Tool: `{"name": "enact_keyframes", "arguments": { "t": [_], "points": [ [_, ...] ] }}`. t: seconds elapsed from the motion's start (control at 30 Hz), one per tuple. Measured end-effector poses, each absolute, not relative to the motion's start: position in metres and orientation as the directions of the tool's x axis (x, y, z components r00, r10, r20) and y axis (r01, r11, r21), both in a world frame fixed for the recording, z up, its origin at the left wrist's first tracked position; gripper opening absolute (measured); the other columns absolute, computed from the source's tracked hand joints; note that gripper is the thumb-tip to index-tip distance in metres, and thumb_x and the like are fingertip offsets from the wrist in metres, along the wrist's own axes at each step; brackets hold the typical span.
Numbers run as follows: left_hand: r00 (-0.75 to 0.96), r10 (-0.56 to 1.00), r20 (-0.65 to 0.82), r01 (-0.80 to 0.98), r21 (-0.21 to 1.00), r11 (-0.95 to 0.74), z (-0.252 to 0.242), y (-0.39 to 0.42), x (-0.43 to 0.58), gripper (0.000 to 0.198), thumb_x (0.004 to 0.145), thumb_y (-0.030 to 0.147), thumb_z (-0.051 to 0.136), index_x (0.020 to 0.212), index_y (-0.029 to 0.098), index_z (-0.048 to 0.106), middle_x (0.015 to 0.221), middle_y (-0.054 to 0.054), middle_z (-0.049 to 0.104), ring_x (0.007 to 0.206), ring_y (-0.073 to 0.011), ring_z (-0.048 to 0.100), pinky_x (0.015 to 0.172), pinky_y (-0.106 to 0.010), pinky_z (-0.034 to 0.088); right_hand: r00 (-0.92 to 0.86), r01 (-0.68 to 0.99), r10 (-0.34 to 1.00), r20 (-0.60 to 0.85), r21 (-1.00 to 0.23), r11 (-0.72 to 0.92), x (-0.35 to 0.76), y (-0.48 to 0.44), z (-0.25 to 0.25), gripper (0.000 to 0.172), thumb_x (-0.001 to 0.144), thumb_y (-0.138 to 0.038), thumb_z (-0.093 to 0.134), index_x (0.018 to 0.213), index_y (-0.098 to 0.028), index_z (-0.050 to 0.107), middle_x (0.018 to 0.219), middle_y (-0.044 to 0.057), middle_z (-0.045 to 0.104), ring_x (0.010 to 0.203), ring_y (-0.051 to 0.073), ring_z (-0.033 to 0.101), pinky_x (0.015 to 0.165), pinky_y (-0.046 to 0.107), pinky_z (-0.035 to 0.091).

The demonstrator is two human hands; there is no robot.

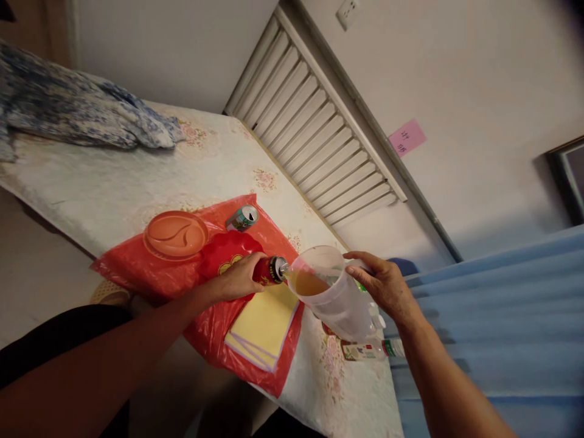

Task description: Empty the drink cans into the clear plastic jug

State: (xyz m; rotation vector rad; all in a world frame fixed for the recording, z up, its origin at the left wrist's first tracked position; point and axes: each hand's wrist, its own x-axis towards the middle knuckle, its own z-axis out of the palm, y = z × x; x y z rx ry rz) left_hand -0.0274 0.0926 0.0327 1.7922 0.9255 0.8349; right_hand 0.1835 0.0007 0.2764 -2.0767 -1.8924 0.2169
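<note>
My left hand (239, 277) is wrapped round a red drink can (269, 271), tipped so that its top meets the rim of a clear plastic pitcher (351, 310). Pale liquid runs from the can's mouth into the pitcher, where amber liquid shows inside. My right hand (381, 283) grips the pitcher by its handle and holds it tilted. Below the can lies a folded yellow cloth (264, 325) with purple edging. A red scalloped plate (232, 246) with yellow markings sits partly behind my left hand.
A red plastic sheet (205, 316) covers part of the table (205, 167). On it are an orange divided dish (176, 234) and an opened green can (244, 218). A labelled bottle (369, 349) is beyond the pitcher. Patterned fabric (91, 109) lies far left; a radiator (314, 121) borders the table.
</note>
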Motion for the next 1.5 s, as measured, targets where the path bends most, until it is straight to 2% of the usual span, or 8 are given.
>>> {"name": "enact_keyframes", "arguments": {
  "t": [0.23,1.03,1.33,1.5],
  "points": [
    [0.481,0.864,0.15,0.224,0.932,-0.286,0.03,0.093,-0.026,0.057,0.063,0.027,0.072,0.119,0.024,0.058,0.117,-0.008,0.069,0.108,-0.0316,0.064,0.086,-0.04,0.05,0.11,0.943,0.989,0.095,-0.324,-0.074,0.183,0.001,0.276,0.046,0.076,-0.056,0.068,0.1,-0.018,0.077,0.057,-0.004,0.047,0.053,0.011,0.039,0.05,0.024,0.033],
    [0.501,0.851,0.157,0.218,0.929,-0.299,0.035,0.091,-0.028,0.052,0.064,0.023,0.07,0.115,0.022,0.06,0.114,-0.007,0.068,0.105,-0.0298,0.064,0.08,-0.035,0.049,0.111,0.933,0.99,0.09,-0.354,-0.072,0.186,0.0,0.273,0.045,0.076,-0.056,0.071,0.1,-0.019,0.077,0.06,-0.003,0.051,0.054,0.012,0.043,0.05,0.023,0.036],
    [0.502,0.852,0.147,0.199,0.939,-0.279,0.034,0.092,-0.027,0.05,0.063,0.025,0.071,0.112,0.025,0.061,0.112,-0.006,0.07,0.105,-0.031,0.065,0.081,-0.038,0.05,0.07,0.937,0.992,0.11,-0.349,-0.027,0.185,0.0,0.27,0.045,0.077,-0.058,0.07,0.098,-0.018,0.077,0.058,-0.003,0.05,0.052,0.011,0.041,0.048,0.023,0.035],
    [0.499,0.853,0.151,0.205,0.936,-0.285,0.034,0.092,-0.029,0.053,0.065,0.028,0.072,0.115,0.024,0.059,0.116,-0.007,0.069,0.108,-0.0318,0.065,0.086,-0.04,0.05,0.092,0.917,0.986,0.142,-0.397,-0.028,0.192,-0.003,0.263,0.039,0.077,-0.053,0.071,0.096,-0.019,0.077,0.06,-0.004,0.051,0.054,0.011,0.041,0.05,0.023,0.036]
  ]
}}
